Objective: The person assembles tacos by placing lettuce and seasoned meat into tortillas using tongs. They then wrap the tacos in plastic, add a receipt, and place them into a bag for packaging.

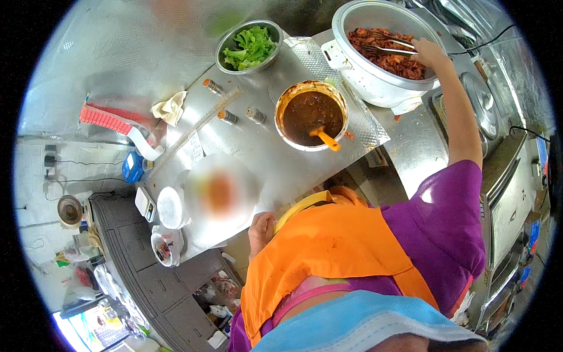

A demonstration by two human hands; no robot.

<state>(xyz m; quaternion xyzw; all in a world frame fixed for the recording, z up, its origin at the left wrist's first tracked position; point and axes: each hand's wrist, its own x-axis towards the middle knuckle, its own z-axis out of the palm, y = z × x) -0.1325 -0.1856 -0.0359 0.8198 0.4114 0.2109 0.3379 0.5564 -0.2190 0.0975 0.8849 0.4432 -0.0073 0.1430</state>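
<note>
My right hand (431,54) reaches into a large white cooker (375,82) at the far right, closed around metal tongs (402,51). The tips of the tongs lie in chopped reddish-brown meat (375,38). My left hand (261,232) is at the table's front edge beside my orange apron (328,252), its fingers curled; whether they hold anything is hidden. Left of the cooker stands a tub of dark brown sauce (311,117), an orange-handled utensil (324,139) resting in it. A blurred round patch (220,193), reddish in its middle, lies near my left hand; I cannot tell what it is.
A steel bowl (278,50) holds green lettuce (251,48). Several shaker jars (255,114) and a crumpled cloth (170,108) are on the metal table (281,176). White foam containers (171,208) stand at the left. A metal lid (478,97) lies right of the cooker.
</note>
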